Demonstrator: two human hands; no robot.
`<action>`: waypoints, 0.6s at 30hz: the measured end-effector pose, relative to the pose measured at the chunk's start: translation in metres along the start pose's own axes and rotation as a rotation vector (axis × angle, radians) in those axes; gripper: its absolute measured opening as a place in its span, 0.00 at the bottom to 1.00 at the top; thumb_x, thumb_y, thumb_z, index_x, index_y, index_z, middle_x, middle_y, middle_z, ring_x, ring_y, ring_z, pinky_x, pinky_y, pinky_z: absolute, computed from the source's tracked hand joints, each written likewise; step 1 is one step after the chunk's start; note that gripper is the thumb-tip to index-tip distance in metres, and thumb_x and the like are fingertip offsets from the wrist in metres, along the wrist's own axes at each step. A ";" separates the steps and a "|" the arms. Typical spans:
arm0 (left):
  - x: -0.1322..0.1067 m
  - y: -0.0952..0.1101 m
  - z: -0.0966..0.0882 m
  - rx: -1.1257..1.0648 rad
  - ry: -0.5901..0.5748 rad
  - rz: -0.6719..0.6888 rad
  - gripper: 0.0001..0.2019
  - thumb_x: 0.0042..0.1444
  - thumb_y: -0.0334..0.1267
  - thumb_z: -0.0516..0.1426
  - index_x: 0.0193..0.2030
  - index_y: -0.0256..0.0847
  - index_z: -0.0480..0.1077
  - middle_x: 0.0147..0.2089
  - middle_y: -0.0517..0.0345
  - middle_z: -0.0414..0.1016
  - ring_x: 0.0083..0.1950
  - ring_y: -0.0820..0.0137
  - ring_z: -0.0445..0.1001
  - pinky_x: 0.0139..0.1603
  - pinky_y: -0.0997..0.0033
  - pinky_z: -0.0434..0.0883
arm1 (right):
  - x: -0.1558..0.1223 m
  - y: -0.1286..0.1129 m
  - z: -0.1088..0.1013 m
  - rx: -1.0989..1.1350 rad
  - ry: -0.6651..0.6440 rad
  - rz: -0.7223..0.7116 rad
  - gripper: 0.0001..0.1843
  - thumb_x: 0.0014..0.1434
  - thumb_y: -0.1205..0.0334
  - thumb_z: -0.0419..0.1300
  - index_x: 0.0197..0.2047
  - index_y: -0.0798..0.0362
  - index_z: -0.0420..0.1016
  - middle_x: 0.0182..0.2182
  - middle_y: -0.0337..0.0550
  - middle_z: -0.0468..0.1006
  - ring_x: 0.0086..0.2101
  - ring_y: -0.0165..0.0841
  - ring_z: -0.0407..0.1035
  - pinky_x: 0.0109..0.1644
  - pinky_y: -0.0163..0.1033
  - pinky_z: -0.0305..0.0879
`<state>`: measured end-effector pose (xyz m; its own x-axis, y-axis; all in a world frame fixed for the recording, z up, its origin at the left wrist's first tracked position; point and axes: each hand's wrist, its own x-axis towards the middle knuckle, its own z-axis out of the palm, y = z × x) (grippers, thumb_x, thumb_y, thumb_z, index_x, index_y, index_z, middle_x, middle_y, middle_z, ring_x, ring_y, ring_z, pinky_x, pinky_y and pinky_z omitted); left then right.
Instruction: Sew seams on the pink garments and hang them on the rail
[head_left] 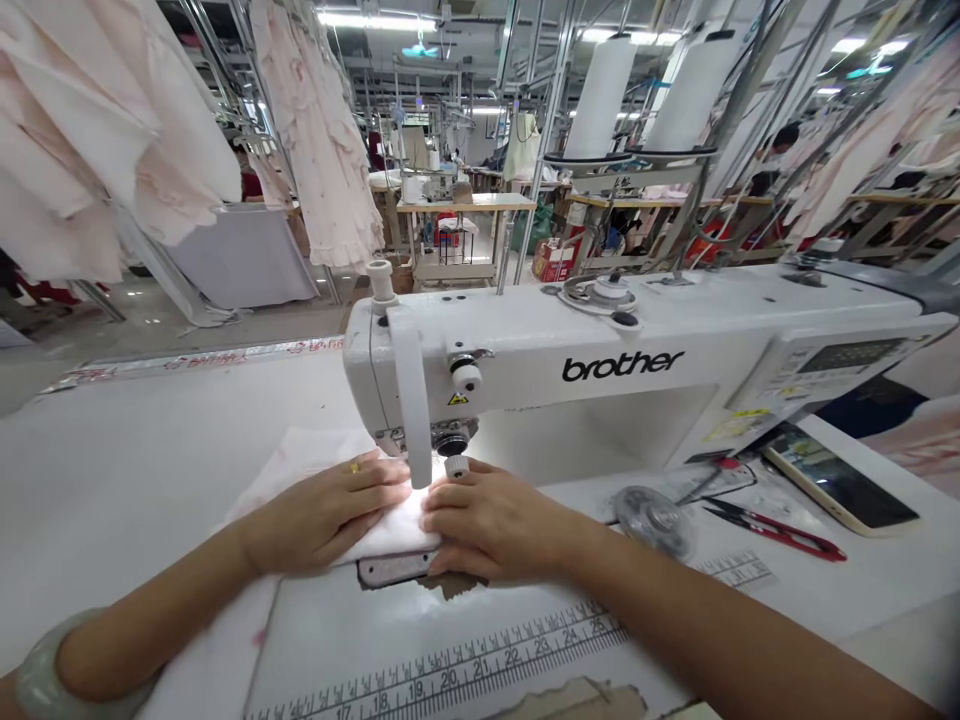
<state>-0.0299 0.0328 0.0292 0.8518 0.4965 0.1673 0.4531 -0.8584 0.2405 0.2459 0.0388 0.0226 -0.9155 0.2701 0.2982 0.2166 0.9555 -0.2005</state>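
A piece of pale pink cloth [397,530] lies under the needle area of a white sewing machine [517,340], lit by a bright lamp. My left hand [330,510] rests flat on the cloth left of the needle, fingers stretched toward it, a ring on one finger. On the right, my right hand [487,520] presses the cloth with bent fingers, its thumb apart near the metal plate [397,569]. The needle and presser foot are hidden behind the machine's white lever and my fingertips. More of the cloth trails down the left side under my left forearm.
Right of my right hand lie a clear bobbin case [656,520], red-handled thread snips [780,530] and a phone [840,478]. A printed ruler [465,675] runs along the front edge. Thread cones [600,100] stand behind the machine; pink garments [315,130] hang at the left.
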 end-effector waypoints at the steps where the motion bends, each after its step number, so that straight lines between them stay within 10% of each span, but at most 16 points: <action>1: 0.001 -0.001 -0.002 0.002 -0.005 0.000 0.21 0.64 0.27 0.47 0.62 0.43 0.63 0.64 0.49 0.67 0.65 0.63 0.65 0.68 0.57 0.63 | 0.000 0.000 0.000 0.005 -0.004 0.004 0.18 0.69 0.48 0.54 0.47 0.55 0.72 0.46 0.44 0.76 0.48 0.34 0.67 0.56 0.41 0.56; 11: 0.000 0.050 0.019 -0.007 0.103 -0.267 0.21 0.61 0.25 0.48 0.58 0.47 0.67 0.62 0.54 0.69 0.63 0.64 0.68 0.62 0.57 0.70 | -0.001 -0.001 -0.004 -0.021 -0.022 -0.002 0.17 0.69 0.48 0.55 0.48 0.54 0.72 0.46 0.43 0.77 0.52 0.35 0.64 0.60 0.43 0.52; 18: 0.000 0.024 0.018 -0.007 0.106 -0.215 0.22 0.66 0.26 0.45 0.62 0.48 0.66 0.63 0.55 0.69 0.64 0.64 0.67 0.65 0.58 0.68 | 0.002 0.003 -0.004 -0.085 0.031 0.078 0.15 0.69 0.49 0.55 0.46 0.50 0.75 0.44 0.40 0.78 0.48 0.36 0.65 0.63 0.46 0.47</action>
<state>-0.0139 0.0100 0.0174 0.7033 0.6789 0.2109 0.6188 -0.7307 0.2883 0.2465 0.0426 0.0262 -0.8840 0.3468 0.3135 0.3164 0.9375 -0.1449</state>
